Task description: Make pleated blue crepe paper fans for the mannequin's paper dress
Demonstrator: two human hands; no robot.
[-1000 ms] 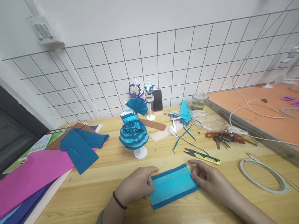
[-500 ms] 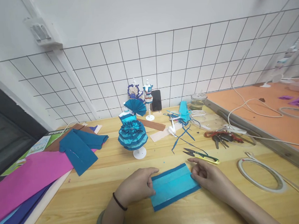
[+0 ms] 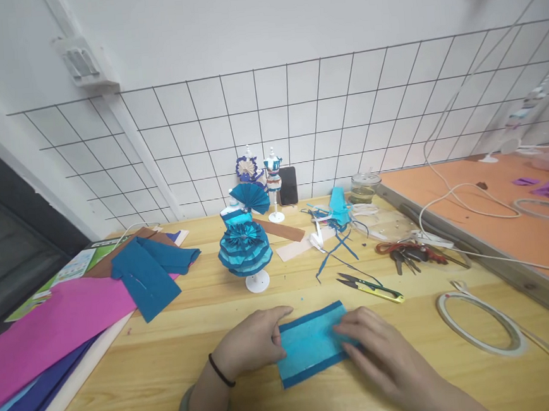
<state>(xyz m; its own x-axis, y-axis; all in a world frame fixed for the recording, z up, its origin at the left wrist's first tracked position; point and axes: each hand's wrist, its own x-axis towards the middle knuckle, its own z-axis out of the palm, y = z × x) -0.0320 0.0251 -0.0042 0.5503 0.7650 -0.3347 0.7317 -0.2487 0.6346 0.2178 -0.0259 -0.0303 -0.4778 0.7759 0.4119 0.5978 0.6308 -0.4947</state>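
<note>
A rectangle of light blue crepe paper (image 3: 309,348) with dark blue bands along its two long edges lies on the table before me. At its left end my left hand (image 3: 251,340) is closed on the paper's edge, thumb on top and index finger stretched along the upper band. Over the right end, my right hand (image 3: 381,349) has its fingers drawn together on the paper, slightly smeared by motion, and covers that edge. Beyond the paper stands a small white dress form (image 3: 243,239) in a ruffled blue paper dress with a pleated fan at the shoulder.
Yellow-handled thread snips (image 3: 371,288) lie beyond my right hand. A tape roll (image 3: 481,322) and keys (image 3: 409,255) are at right. Folded dark blue paper (image 3: 152,285) and pink paper (image 3: 73,310) lie left. Paper scraps (image 3: 339,245), a phone (image 3: 287,186) and more dress forms (image 3: 273,180) stand behind.
My right hand has moved left from the paper's right edge onto its surface, now covering that end. My left hand and the paper stay nearly where they were.
</note>
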